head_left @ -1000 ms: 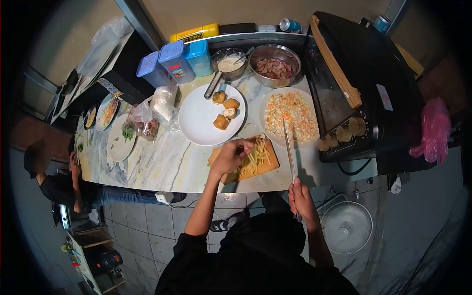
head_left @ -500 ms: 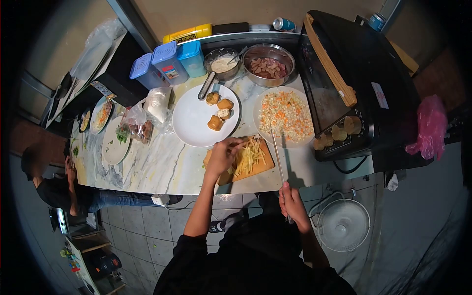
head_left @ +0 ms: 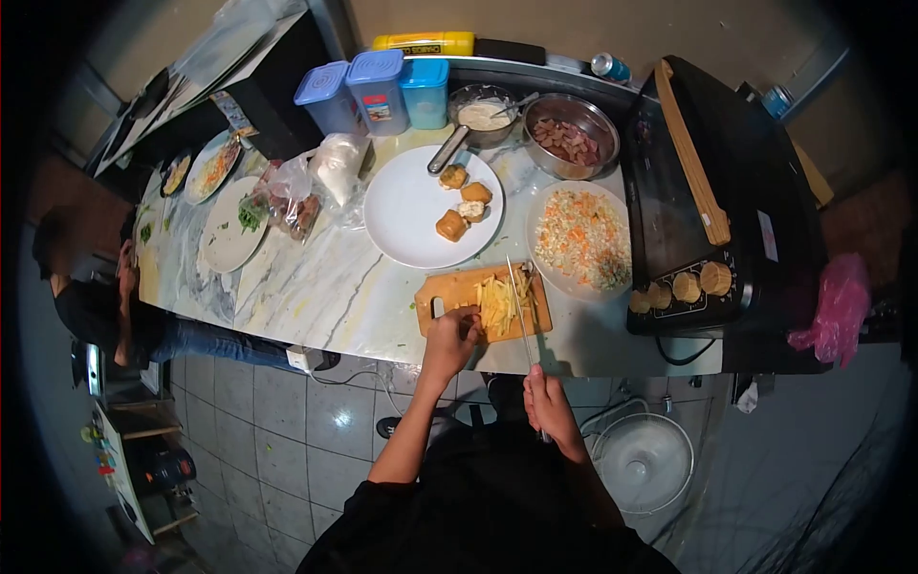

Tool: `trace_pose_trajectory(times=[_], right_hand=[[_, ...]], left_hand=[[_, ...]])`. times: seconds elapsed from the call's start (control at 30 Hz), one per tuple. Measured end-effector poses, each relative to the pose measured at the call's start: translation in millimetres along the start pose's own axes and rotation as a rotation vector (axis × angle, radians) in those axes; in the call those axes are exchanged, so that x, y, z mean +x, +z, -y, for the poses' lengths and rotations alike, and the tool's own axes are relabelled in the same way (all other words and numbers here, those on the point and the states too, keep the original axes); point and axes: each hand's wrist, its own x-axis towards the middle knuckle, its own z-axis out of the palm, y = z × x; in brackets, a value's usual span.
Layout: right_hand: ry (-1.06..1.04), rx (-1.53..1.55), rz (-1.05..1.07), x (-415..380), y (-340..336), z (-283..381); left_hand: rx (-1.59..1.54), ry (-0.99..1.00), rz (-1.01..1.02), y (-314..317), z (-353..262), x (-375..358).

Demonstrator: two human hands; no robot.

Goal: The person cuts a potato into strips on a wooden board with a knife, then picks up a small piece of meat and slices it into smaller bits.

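Note:
My right hand is wrapped round the handle of a long knife. The blade points away from me and lies over the right part of a pile of thin pale yellow strips, perhaps cut potato. Under the pile is a wooden cutting board with a slot at its left end. At the left side of the strips, my left hand has its fingers curled in and drawn together at the board. Whatever its fingertips hold, if anything, is hidden.
Beyond the board are a white plate with browned pieces, a plate of diced vegetables and a steel bowl of meat. A black oven stands right. Lidded containers stand at the back. A person is at left.
My left hand has moved from above the strips down to their left side. The knife has come left, from beside the board to over the strips. The view has shifted.

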Motion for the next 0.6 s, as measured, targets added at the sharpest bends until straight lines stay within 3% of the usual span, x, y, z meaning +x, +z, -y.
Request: trace_pose_trajectory(times=[0.47,0.6], right_hand=[[0.0,0.009,-0.009,0.2,7.0,2.5],[-0.001,0.038,-0.013,-1.5,6.0,2.5]], left_hand=[[0.085,0.049,-0.059,7.1,-0.3,-3.2],[-0.019,0.061,-0.025,3.0,4.8,-2.5]])
